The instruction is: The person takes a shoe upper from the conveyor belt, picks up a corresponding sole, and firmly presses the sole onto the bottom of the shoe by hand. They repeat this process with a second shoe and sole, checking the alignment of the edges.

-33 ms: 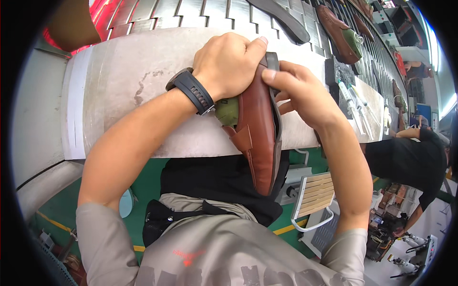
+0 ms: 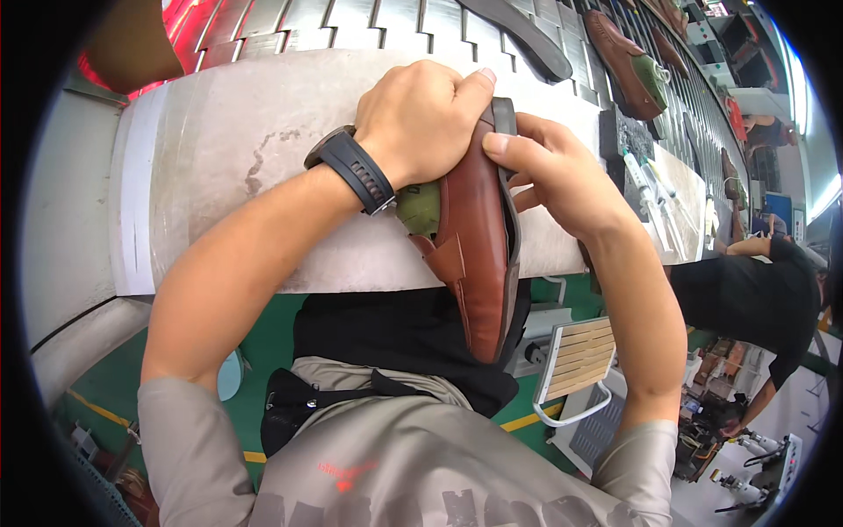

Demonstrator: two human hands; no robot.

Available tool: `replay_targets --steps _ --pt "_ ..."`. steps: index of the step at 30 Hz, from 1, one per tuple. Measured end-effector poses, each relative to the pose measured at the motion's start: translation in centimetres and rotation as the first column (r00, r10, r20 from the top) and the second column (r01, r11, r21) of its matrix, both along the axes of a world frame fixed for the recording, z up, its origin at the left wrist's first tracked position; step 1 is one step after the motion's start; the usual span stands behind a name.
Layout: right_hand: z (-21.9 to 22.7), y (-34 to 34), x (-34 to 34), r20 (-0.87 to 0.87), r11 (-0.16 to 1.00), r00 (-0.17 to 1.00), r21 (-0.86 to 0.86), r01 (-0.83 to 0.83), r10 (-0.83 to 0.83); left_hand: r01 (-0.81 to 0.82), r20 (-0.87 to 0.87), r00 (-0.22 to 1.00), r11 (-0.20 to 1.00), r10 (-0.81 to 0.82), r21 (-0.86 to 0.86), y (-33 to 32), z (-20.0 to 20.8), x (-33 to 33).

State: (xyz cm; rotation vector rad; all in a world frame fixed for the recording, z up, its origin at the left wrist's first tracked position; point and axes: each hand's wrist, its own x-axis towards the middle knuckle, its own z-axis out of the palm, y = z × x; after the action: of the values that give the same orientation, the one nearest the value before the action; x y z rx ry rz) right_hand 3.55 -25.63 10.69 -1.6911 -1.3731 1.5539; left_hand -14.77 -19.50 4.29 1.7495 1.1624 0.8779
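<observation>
A reddish-brown leather loafer [image 2: 474,206] is held on its side over the near edge of the work board, toe pointing toward me. Inside its opening shows a green shoe last [image 2: 420,209]. My left hand [image 2: 417,114], with a black watch on the wrist, is closed around the heel end, its thumb against the back of the heel. On the other side, my right hand [image 2: 562,171] pinches the heel area, thumb on the leather and fingers behind the dark sole [image 2: 515,230]. A narrow gap shows between sole and upper along the side.
Beyond the pale board [image 2: 219,167] runs a metal slat conveyor [image 2: 395,22] carrying a loose dark sole [image 2: 531,44] and another brown shoe [image 2: 619,61]. At right lie a black block [image 2: 622,145] and syringe-like tools [image 2: 645,189]. A slatted chair [image 2: 575,364] and a person [image 2: 746,294] are farther right.
</observation>
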Motion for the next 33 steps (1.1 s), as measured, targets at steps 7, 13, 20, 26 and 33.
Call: replay_targets --steps 7,13,20,26,33 --pt "-1.9 0.9 1.7 -0.146 0.996 0.986 0.036 -0.082 0.087 -0.031 0.014 0.999 0.998 0.03 0.046 0.0 -0.5 0.2" --pt "-3.0 0.6 1.1 -0.228 0.993 0.969 0.093 -0.074 0.093 -0.054 0.018 0.998 0.997 0.053 0.063 -0.1 -0.8 -0.1" --pt "-3.0 0.3 1.8 -0.167 0.983 0.98 0.168 -0.078 0.107 -0.025 -0.022 0.999 0.993 0.028 0.119 0.2 -0.7 0.2" --pt "0.5 0.8 -1.0 0.057 0.956 0.965 -0.133 0.261 -0.255 0.031 -0.144 0.989 0.992 -0.013 0.12 -1.2 -0.4 1.3" --pt "-1.7 1.5 -1.7 0.374 0.959 0.911 0.273 0.072 -0.174 0.07 -0.118 0.992 0.985 -0.052 0.156 -2.4 -0.9 2.1"
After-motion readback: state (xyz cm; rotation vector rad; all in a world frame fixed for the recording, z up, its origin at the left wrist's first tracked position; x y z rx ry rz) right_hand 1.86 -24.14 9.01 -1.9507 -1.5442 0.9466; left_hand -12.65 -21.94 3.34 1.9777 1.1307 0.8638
